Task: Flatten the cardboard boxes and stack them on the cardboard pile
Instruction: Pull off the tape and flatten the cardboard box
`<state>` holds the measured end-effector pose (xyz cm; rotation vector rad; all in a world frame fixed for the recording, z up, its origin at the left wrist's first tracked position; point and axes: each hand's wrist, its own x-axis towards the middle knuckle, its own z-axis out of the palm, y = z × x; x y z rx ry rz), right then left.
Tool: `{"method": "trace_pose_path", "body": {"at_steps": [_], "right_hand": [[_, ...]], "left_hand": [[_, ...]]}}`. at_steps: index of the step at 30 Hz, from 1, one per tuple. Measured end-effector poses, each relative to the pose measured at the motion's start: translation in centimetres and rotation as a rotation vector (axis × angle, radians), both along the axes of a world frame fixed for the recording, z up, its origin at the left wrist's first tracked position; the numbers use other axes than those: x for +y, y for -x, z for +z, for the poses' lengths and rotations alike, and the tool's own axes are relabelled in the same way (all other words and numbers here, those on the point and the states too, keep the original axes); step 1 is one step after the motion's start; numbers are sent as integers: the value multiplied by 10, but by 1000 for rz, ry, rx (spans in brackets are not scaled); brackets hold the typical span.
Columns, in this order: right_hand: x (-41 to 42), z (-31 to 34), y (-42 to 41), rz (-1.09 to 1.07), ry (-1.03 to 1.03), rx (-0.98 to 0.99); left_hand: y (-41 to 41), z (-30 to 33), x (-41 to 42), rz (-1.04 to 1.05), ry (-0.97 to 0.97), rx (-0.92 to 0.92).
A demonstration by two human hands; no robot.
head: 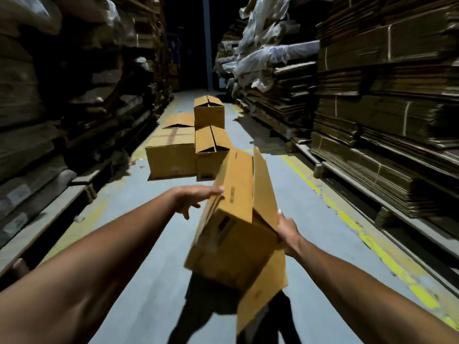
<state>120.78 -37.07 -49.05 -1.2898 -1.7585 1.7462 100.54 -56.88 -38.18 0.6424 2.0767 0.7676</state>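
Brown corrugated cardboard box (236, 232) held tilted in mid-air above the grey concrete aisle floor (154, 294), end flaps hanging open; right hand (288, 232) has its grip clamped on the box's right edge by the flap, left hand (196, 197) has fingers straight and apart, fingertips touching the box's upper left side. Four more brown cardboard boxes (171, 155) sit grouped on the floor farther down the aisle. Tall stacks of flattened brown cardboard (387, 120) on pallets line both sides.
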Motion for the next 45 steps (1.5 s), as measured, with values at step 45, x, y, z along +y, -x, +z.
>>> {"method": "trace_pose_path", "body": {"at_steps": [45], "right_hand": [[63,-26,-4,440,-311,-493]], "left_hand": [[-6,-87,51,-131,461,230]]}}
